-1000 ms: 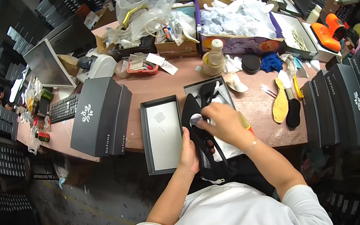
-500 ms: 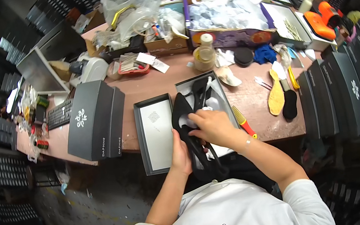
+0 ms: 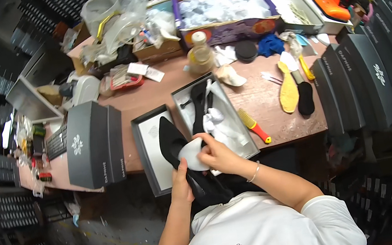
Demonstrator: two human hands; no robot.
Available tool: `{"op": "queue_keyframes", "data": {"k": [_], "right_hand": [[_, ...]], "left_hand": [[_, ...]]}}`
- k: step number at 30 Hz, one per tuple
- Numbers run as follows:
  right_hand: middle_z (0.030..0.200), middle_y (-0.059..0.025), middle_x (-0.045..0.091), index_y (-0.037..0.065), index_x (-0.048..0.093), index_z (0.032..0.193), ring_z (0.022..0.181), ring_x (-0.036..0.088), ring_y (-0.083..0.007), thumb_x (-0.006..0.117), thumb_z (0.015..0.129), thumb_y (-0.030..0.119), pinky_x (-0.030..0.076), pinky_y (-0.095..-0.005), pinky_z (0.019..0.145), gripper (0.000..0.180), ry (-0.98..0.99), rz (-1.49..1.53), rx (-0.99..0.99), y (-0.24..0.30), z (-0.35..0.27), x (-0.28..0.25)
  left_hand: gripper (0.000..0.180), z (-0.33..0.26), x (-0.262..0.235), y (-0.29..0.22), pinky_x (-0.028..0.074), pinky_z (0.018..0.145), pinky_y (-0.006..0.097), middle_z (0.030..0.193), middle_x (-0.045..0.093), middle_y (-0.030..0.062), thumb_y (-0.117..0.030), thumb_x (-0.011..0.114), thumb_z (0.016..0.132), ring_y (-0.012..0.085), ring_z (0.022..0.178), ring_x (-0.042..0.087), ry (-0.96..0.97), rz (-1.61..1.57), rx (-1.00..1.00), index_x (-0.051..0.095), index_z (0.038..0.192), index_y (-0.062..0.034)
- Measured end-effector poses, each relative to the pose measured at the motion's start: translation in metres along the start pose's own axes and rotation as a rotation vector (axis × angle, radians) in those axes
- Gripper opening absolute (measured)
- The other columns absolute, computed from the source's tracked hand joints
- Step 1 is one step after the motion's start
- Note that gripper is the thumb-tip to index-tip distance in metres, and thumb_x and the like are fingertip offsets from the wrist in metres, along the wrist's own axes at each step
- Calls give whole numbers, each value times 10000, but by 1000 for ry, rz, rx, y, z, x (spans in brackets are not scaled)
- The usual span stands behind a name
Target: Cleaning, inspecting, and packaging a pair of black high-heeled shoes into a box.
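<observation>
My left hand (image 3: 181, 185) is closed around the side of a black pointed-toe shoe (image 3: 169, 135), its toe aimed away from me. The shoe's rear end hangs near my lap. Between the thumb and fingers of my right hand (image 3: 221, 157) is a flat white rounded insert (image 3: 191, 154), held over the shoe's opening. Beneath my hands lies a dark shoebox lid (image 3: 143, 153) with a white inside. Beside it, the open shoebox (image 3: 229, 102) contains a second black shoe (image 3: 198, 103) and crumpled white tissue paper (image 3: 216, 119).
A red-and-yellow-handled brush (image 3: 254, 126) lies right of the shoebox, with yellow (image 3: 287, 91) and black insoles (image 3: 306, 98) beyond. Closed shoeboxes stand left (image 3: 89, 146) and right (image 3: 364, 79). Behind are a bottle (image 3: 201, 56) and a carton of white paper (image 3: 228, 31).
The white insert has come out of the shoe's opening in my right hand's grip. My left hand keeps hold of the shoe. The view has shifted, so the table things sit further left.
</observation>
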State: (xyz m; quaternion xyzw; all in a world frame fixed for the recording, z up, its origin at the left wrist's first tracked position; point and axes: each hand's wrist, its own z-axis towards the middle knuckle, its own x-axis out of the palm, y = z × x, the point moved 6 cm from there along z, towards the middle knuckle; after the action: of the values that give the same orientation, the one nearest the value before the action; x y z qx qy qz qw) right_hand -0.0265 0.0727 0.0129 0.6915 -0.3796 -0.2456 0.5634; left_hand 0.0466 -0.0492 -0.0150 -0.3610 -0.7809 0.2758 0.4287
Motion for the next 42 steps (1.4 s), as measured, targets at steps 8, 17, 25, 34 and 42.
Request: {"op": "queue_keyframes", "data": {"k": [8, 17, 25, 34, 42], "right_hand": [[1061, -104, 536, 122, 593, 1139, 969, 573, -287, 607, 760, 53, 479, -374, 769, 386, 30, -863, -502, 42, -12, -1], [1160, -84, 535, 89, 646, 797, 1138, 478, -249, 636, 671, 187, 363, -398, 890, 159, -159, -1129, -846, 57, -17, 36], [1263, -147, 487, 88, 554, 1145, 1165, 484, -284, 582, 751, 88, 351, -436, 979, 395, -306, -949, -817, 50, 33, 58], [1104, -218, 609, 24, 589, 1177, 1023, 587, -378, 561, 779, 19, 476, -429, 894, 399, -90, -745, -264, 43, 46, -64], [1067, -194, 617, -11, 476, 1282, 925, 618, -389, 598, 800, 59, 506, -437, 836, 503, -222, -988, -393, -15, 65, -61]], "left_hand": [[350, 7, 15, 3, 532, 664, 307, 815, 635, 97, -322, 537, 923, 194, 722, 629, 57, -172, -171, 591, 1052, 0], [488, -24, 19, -6, 531, 717, 334, 929, 637, 103, -492, 481, 961, 212, 814, 624, -155, -221, -145, 545, 1156, -49], [571, -41, 10, 16, 536, 625, 311, 786, 625, 101, -569, 421, 955, 206, 681, 627, -110, -152, -108, 567, 1079, -31], [686, 90, -73, -51, 567, 564, 358, 867, 660, 200, -620, 436, 887, 276, 652, 665, -56, 38, -112, 551, 1082, 28], [712, 132, -97, -44, 474, 908, 371, 1125, 603, 207, -476, 672, 830, 300, 1030, 598, -164, 407, -14, 459, 1293, 20]]}}
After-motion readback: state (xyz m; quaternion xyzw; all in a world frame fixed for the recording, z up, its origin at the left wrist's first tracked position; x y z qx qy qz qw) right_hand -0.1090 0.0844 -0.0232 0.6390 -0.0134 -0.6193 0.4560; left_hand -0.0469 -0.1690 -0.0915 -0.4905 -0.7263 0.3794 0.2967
